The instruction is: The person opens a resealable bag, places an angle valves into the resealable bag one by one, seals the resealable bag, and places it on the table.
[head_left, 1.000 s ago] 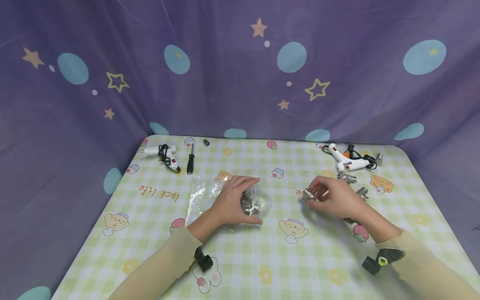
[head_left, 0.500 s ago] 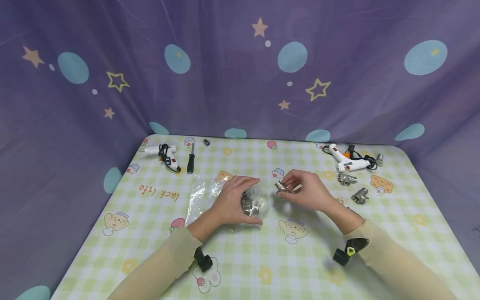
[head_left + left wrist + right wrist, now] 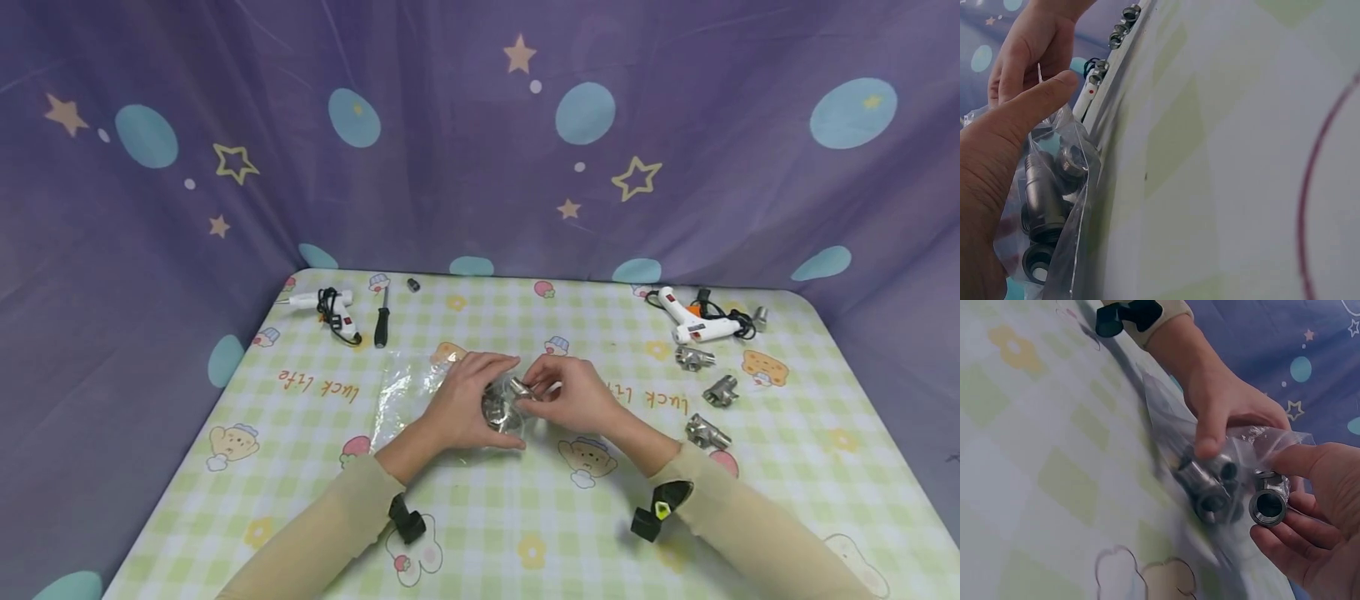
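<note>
Metal fitting point(image 3: 1269, 504) pinched in right hand point(image 3: 572, 398) fingers; left hand point(image 3: 465, 404) fingers curled round plastic bag point(image 3: 408, 390).

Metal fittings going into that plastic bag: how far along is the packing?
Done: several fittings already sit inside the plastic bag, held by the left hand. In hand: the right hand holds one metal fitting at the bag's mouth. Left: three loose fittings lie to the right on the table.

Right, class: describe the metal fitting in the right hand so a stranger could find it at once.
Start at the checked table. At its middle the left hand holds a clear bag of fittings. The fitting is pinched in the right hand at the bag's mouth, unlike the three loose fittings lying apart.
</note>
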### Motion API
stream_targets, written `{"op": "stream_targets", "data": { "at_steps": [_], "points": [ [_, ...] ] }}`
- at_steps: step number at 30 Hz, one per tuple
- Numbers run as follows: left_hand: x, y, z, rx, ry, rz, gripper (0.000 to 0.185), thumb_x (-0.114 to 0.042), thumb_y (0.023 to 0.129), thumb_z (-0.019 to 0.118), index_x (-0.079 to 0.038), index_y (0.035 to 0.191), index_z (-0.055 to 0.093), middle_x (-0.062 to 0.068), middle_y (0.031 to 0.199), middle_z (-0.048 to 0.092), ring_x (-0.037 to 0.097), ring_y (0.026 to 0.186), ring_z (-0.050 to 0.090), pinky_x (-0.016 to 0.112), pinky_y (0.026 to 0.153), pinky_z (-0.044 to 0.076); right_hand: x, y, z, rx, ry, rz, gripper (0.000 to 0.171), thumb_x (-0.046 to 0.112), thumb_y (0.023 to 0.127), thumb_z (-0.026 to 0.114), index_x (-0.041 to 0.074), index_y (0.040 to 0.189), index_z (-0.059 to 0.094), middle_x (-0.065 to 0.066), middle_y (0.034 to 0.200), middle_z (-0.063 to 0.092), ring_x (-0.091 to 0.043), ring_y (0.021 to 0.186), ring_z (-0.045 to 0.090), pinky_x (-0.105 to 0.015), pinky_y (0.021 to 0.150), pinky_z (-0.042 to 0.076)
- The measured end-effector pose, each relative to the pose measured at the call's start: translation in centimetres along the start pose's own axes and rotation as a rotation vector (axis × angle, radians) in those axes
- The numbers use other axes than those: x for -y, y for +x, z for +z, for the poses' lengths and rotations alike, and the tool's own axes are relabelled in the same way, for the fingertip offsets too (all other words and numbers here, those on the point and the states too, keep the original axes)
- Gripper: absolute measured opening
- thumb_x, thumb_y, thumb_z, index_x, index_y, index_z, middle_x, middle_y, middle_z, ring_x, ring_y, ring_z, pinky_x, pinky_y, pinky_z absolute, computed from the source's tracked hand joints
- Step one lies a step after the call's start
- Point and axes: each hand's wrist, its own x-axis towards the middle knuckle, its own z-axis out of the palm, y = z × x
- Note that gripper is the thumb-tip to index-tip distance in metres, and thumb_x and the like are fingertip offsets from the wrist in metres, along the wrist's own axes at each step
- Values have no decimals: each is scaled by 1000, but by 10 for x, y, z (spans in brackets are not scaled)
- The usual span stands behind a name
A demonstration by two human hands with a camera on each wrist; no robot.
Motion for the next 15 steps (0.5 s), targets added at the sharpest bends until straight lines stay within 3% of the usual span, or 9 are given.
{"op": "stream_targets", "data": {
  "at_steps": [9, 15],
  "points": [
    [1, 0, 2, -20, 22, 23, 117, -66, 56, 99, -15, 153, 57, 2, 150, 60, 25, 137, 55, 54, 119, 45, 3, 0, 14, -7, 80, 1, 25, 22, 84, 93, 17, 100, 75, 2, 92, 77, -10, 84, 75, -25, 75, 65],
    [-1, -1, 1, -18, 4, 23, 116, -65, 56, 99, -14, 152, 58, 1, 150, 60, 24, 137, 55, 55, 118, 46, 0, -2, 18, 26, 172, 12, 9, 18, 92, 84, 19, 96, 76, 2, 95, 78, -13, 91, 78, -26, 78, 65]
  ]
}}
